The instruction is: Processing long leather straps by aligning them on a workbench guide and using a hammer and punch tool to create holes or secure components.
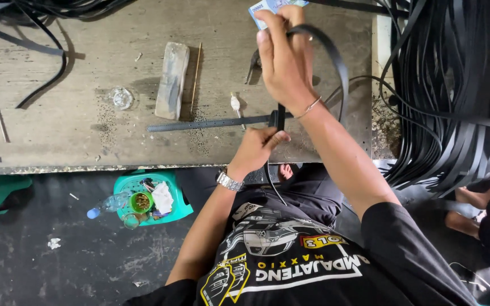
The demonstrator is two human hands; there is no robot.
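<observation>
I sit in a small craft workshop. My worn wooden workbench (86, 68) is scuffed and dotted with punch debris, with a wooden block (172, 80), a thin stick (195, 76) and a perforated black strap (211, 123) lying on it. Bundles of black strips (455, 90) hang beside it, above a stained dark floor (58, 266).

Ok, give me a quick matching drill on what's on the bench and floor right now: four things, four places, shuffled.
Things:
1. right hand
2. left hand
3. wooden block
4. green plastic stool

Places:
A. on the dark floor below the bench edge
B. raised over the bench, holding a looped black strap
C. lying on the bench left of the hands
D. at the bench's near edge, pinching the strap

Pairs: 1-B, 2-D, 3-C, 4-A
</observation>
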